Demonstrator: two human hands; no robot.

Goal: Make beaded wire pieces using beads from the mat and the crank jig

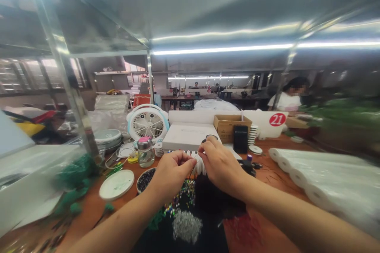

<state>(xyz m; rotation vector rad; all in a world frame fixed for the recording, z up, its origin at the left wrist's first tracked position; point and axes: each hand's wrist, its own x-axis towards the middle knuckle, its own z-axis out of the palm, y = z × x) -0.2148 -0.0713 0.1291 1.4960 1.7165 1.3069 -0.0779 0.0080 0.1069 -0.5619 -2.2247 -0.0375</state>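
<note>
My left hand (173,172) is closed, thumb and forefinger pinched together over the middle of the worktable. Close beside it, my right hand (221,166) is also closed in a pinch, its fingertips slightly higher. Something thin, perhaps a thread or wire, shows near the fingertips, but it is too fine to name. Just behind them stands a row of white discs (200,164), partly hidden by both hands. Below the hands, many small coloured beads or pins (187,193) lie on a black mat (212,225). A heap of small clear pieces (187,225) sits nearer me.
Left of my hands are a bowl of dark beads (145,180), a white lid (117,184) and a glass jar (146,156). Behind stand a fan (149,123), a white box (190,138) and a cardboard box (230,126). Plastic-wrapped rolls (326,178) lie right. A person (286,97) sits beyond.
</note>
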